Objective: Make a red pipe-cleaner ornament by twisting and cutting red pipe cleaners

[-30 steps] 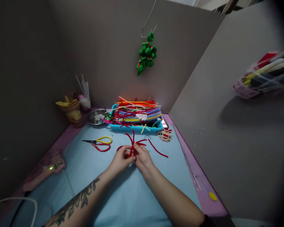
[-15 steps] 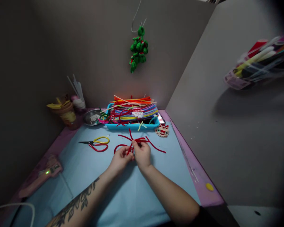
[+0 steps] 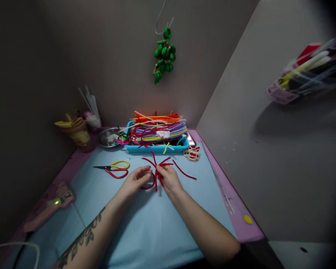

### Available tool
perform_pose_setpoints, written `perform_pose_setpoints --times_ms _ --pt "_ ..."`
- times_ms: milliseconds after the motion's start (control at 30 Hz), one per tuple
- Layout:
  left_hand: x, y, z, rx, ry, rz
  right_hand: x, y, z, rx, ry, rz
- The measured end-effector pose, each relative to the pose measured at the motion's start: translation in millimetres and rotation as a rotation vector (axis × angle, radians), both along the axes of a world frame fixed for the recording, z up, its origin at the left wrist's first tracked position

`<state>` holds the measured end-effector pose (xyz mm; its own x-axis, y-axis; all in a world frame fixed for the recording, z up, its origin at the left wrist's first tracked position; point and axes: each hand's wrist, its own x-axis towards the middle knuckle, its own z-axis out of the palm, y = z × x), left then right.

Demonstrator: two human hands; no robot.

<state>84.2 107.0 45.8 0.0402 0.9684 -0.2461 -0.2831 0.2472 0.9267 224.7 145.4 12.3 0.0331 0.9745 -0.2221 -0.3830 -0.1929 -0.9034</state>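
My left hand (image 3: pixel 134 181) and my right hand (image 3: pixel 168 179) meet over the light blue mat (image 3: pixel 145 220), both pinching a bundle of red pipe cleaners (image 3: pixel 156 172). The red strands fan out above my fingers, and one loop curls below my left fingertips. A loose red pipe cleaner (image 3: pixel 184 173) lies just right of my right hand. Behind them stands a blue tray (image 3: pixel 156 148) heaped with pipe cleaners of many colours.
Scissors (image 3: pixel 114 169) with yellow and red handles lie left of my hands. A pink glue gun (image 3: pixel 49 206) rests at the left edge. A metal dish (image 3: pixel 108 137), a cup (image 3: pixel 78 134), a small knitted figure (image 3: pixel 192 153) and a hanging green ornament (image 3: pixel 164 56) are further back.
My hands have drawn slightly apart along the red bundle, the left hand shifting left and down. A red loop now shows under my left fingers. The camera has barely moved.
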Motion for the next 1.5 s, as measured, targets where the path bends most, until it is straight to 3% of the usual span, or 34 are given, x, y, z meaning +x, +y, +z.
perform_pose_setpoints --times_ms 200,333,467,733,1067,1267,1400,1500 --pt "5.9 2.4 -7.9 0.029 -0.019 0.124 -7.5 -14.7 3.9 0.129 -0.113 0.276" --pt "1.5 5.8 -10.8 -0.01 -0.11 0.249 -4.8 -17.7 6.3 0.137 -0.116 0.323" --pt "-2.6 8.1 -11.0 -0.022 -0.095 0.342 -1.7 -18.4 3.6 0.173 -0.251 0.338" --pt "-3.4 8.5 -13.3 -0.009 -0.072 0.209 -1.1 -20.9 2.7 0.288 -0.446 0.343" --pt "-18.1 12.8 -9.5 0.122 0.305 0.182 8.4 -14.9 5.5 0.273 -0.438 0.313" --pt "-17.2 11.6 -6.5 0.091 0.243 0.205 21.0 -2.9 8.3 0.339 -0.386 0.072" --pt "-14.7 9.6 -4.1 0.078 0.187 0.135 25.0 0.4 7.7 0.309 -0.419 0.219" --pt "-13.8 10.2 -5.7 0.051 0.128 0.158 23.6 -2.4 8.1 0.305 -0.425 0.274"
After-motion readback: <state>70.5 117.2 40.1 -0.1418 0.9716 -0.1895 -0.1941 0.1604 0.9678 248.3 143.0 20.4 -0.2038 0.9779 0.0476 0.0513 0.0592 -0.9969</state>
